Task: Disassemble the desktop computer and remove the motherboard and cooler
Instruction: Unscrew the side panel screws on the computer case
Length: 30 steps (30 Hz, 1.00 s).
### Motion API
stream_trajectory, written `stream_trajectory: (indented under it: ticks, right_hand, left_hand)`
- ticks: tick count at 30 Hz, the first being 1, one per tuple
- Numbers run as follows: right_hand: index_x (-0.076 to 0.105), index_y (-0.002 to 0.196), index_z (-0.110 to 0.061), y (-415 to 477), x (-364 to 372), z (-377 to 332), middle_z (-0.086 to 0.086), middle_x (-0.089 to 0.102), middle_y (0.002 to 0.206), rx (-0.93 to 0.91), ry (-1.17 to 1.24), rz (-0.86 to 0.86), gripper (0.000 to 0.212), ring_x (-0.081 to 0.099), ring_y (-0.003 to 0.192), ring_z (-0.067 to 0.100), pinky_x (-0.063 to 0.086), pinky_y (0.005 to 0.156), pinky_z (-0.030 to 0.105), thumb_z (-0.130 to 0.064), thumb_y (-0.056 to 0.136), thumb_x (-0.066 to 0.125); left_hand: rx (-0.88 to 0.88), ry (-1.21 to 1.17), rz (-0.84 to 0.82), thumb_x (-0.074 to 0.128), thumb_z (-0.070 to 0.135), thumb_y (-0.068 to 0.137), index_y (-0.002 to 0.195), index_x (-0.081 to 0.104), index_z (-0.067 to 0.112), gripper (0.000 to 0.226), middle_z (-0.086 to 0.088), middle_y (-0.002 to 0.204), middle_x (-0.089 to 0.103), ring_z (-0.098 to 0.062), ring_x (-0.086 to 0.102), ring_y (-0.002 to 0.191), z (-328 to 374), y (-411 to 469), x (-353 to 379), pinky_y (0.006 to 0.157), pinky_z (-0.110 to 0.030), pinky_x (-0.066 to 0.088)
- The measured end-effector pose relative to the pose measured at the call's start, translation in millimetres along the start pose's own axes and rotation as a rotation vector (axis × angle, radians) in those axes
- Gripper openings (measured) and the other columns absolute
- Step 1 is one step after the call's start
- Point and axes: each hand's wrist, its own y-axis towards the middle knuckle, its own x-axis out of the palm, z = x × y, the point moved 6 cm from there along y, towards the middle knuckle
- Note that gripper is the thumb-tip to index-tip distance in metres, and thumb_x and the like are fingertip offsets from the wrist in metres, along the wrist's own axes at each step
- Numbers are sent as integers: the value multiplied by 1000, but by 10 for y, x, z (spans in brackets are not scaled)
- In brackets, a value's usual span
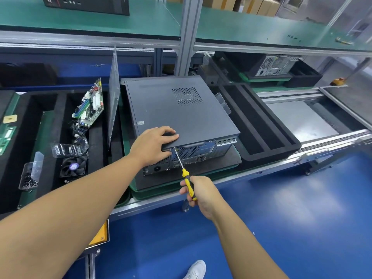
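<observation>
Since its cover is not yet off, the desktop computer (181, 109) is entered as closed: a dark case lying flat on a green pallet (141, 191) on the tabletop, rear panel toward the person. Its motherboard and cooler are inside and not visible.

- Left hand (155, 141): palm down on the cover's near left corner, fingers straight and flat, pressing, clasping nothing.
- Right hand (201, 190): fingers wrapped round the yellow-and-black handle of a screwdriver (187, 178). The shaft slants up and away, its tip at a screw (174, 148) on the rear panel's upper edge, just below the left hand.
- Step in hand, by judgement: undoing the cover's rear screw, early in the task.
- Handling notes:
  - Bring the slanted shaft nearer the screw's own line, or the tip may ride out and chew the head.
  - Push inward while turning.
  - Bear down with the left hand so the case cannot slide on the pallet, fingers kept out of the tip's path.
  - Catch the screw as it frees.
- Also present: a loose circuit board (89, 103) propped in a black foam tray at left, a fan (73, 167) near it, and a clear tub (30, 176) of small dark parts.
</observation>
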Motion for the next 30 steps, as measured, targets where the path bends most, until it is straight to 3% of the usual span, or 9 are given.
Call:
stream_trajectory:
  ticks: [5,8,11,15,19,21,23,27,30]
  right_hand:
    - [61,101,-11,-47,-70,-58,6,57,81,-199,45,53,12,55,58,14,52,53,27,-21,99,55]
    - [53,101,-21,-48,-88,-81,4,51,82,-256,1,80,9,46,51,13,39,43,24,-20,96,60]
    - [54,104,-18,10,-44,-50,3,44,78,-141,-9,74,18,32,52,13,27,42,25,-34,96,57]
    - [68,89,-7,49,-3,29,2,56,76,8,-38,46,34,41,54,13,33,45,24,-27,98,42]
    - [56,96,-15,8,12,-13,3,59,84,-138,-66,44,13,48,60,14,48,52,26,-25,100,50]
    - [46,95,-18,-19,27,-33,5,56,81,-171,-50,31,11,45,51,14,44,44,26,-23,97,55]
    - [39,95,-18,-20,52,-65,7,46,80,-174,-85,17,19,30,46,12,28,40,24,-23,95,57]
    - [53,105,-13,-15,68,-28,5,50,77,-19,-34,6,38,32,49,12,26,43,24,-50,99,47]
    - [67,98,-8,4,28,35,0,59,63,13,-2,41,38,40,47,12,33,44,25,-31,103,37]
  left_hand:
    - [-1,4,13,78,40,79,135,59,34,60,12,136,53,-16,55,118,-3,-2,0,99,-35,42]
    - [2,5,9,78,40,79,136,58,34,60,11,136,54,-17,55,119,0,-2,3,99,-36,43]
    - [6,2,6,78,39,80,136,59,33,60,10,136,54,-18,55,120,6,-7,-2,100,-37,43]
    - [10,9,2,77,39,80,137,58,32,61,10,137,54,-18,55,120,7,-4,-6,100,-37,43]
    - [14,21,-8,76,40,81,138,57,33,60,10,138,53,-17,54,122,10,-6,0,102,-36,43]
    - [12,24,-4,76,40,81,138,57,33,61,10,138,53,-17,54,122,9,-4,-7,102,-36,43]
    - [10,33,-9,76,41,81,139,57,33,61,10,138,53,-17,54,122,8,0,-9,102,-36,42]
    - [23,54,-22,73,40,83,140,55,32,61,10,139,52,-18,53,121,18,2,-12,102,-36,42]
    - [18,51,-81,66,39,83,144,51,28,63,9,144,47,-18,46,133,38,5,16,112,-38,35]
